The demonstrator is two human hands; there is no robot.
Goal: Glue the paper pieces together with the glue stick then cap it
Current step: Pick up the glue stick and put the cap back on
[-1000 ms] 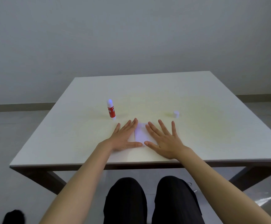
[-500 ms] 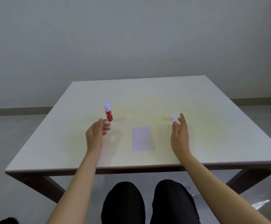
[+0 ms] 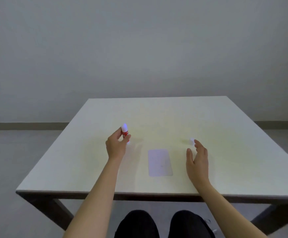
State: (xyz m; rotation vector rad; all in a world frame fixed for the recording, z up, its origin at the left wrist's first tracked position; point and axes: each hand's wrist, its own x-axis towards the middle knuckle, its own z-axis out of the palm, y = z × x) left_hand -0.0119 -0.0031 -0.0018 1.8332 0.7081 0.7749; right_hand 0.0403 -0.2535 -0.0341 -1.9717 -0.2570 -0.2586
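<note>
A red and white glue stick stands upright on the white table, uncapped, its pale tip showing. My left hand is closed around its body with thumb and fingers. The white paper pieces lie flat as one rectangle in the middle, between my hands. A small white cap rests on the table to the right of the paper. My right hand hovers just in front of the cap with its fingers apart, fingertips close to it but not holding it.
The table's near edge runs just above my knees. A plain grey wall stands behind the table.
Both hands lifted off the paper and spread apart. My left hand went to the glue stick and closed on it; my right hand moved toward the cap.
</note>
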